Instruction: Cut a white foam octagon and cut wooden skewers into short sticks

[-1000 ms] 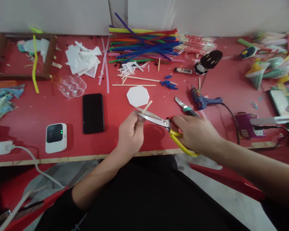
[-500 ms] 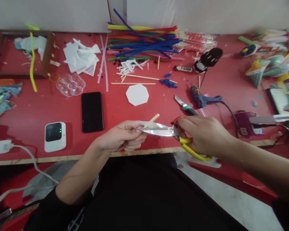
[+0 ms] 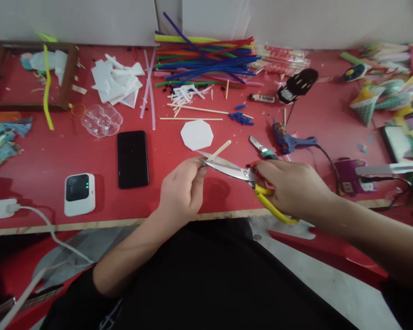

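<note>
Between the fingertips of my left hand (image 3: pixel 183 185) is a short flat wooden stick (image 3: pixel 221 150), its rounded end pointing up and to the right. My right hand (image 3: pixel 291 185) grips the yellow and red handles of a pair of scissors (image 3: pixel 229 169). The parted blades reach left and cross the stick close to my left fingertips. Just beyond the blades a white octagonal card (image 3: pixel 197 134) lies flat on the red table (image 3: pixel 172 151). Thin wooden sticks (image 3: pixel 191 119) rest behind the card.
A black phone (image 3: pixel 132 159) and a white device (image 3: pixel 79 194) lie at left. To the right are a box cutter (image 3: pixel 261 146) and a blue glue gun (image 3: pixel 289 140) with a cord. Colourful pipe cleaners (image 3: pixel 206 59) and white scraps (image 3: pixel 117 82) spread along the back.
My left hand has turned upward, its back now towards me, and the stick has shifted slightly up and right. The scissors have tilted, with their tips higher and the blades further apart.
</note>
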`<state>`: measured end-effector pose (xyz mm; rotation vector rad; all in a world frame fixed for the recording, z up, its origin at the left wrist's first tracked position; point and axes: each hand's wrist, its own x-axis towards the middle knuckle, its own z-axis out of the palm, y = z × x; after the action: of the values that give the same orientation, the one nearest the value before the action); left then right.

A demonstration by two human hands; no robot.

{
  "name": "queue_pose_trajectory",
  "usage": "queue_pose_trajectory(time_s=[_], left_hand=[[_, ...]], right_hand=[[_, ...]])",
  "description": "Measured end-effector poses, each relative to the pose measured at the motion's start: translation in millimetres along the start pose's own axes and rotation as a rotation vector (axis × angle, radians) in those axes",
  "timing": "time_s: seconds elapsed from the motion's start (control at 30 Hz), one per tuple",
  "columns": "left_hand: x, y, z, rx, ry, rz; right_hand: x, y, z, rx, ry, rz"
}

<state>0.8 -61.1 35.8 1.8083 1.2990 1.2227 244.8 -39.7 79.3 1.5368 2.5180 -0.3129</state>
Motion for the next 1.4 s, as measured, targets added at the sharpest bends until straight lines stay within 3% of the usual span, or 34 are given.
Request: queue_pose_trajectory(time_s=[0.07,0.13,0.3,0.4,0.5,0.67,0.73,0.8,0.87,1.0,1.13,1.23,1.3,1.4], left_hand=[[-3,3,5.2,0.12,0.095,0.087],[-3,4,9.0,0.132,0.139,0.088],[0,-2,8.1,-0.101,0.063,0.029],[-1,-10,5.7,-0.3,-0.04,-0.042],[-1,-17,3.8,-0.559,-0.172,-0.235],[6,-20,-8.5,-1.148,-0.603,-0.51],[8,-20,-15.4,-1.233,-0.751,-0.625],[10,-19,-20.5,-1.252,-0.82,-0.674],[11,-18,-22.7,-1.217,-0.798,-0.681],[11,-16,-21.2,-1.059,-0.58,-0.702],[11,-19,-25.6,-0.99,-0.454,-0.762],[14,-25,-38.1,-1.029,-0.249,-0.748],[15,-28,-46.0,-0.914,-0.167,-0.715],[15,-25,-48.6,-0.557,-0.18,-0.602]], right_hand=[[1,-3,-2,-0.015,-0.007,0.009],[2,-4,-3,-0.026,0.002,0.013],[5,-1,-4,-0.041,0.033,0.013],[4,2,-2,-0.054,0.037,-0.026],[1,4,1,-0.063,0.047,-0.06],[-4,6,4,-0.031,0.068,-0.143],[-5,7,6,-0.018,0.063,-0.185],[-6,7,10,-0.011,0.069,-0.205],[-7,7,14,0.004,0.073,-0.196],[-5,1,18,0.018,0.021,-0.074],[-5,-6,21,0.039,-0.051,0.006],[-6,-2,27,0.057,-0.099,0.057],[-6,3,34,0.007,-0.145,0.105],[-2,9,47,-0.144,-0.202,0.145]])
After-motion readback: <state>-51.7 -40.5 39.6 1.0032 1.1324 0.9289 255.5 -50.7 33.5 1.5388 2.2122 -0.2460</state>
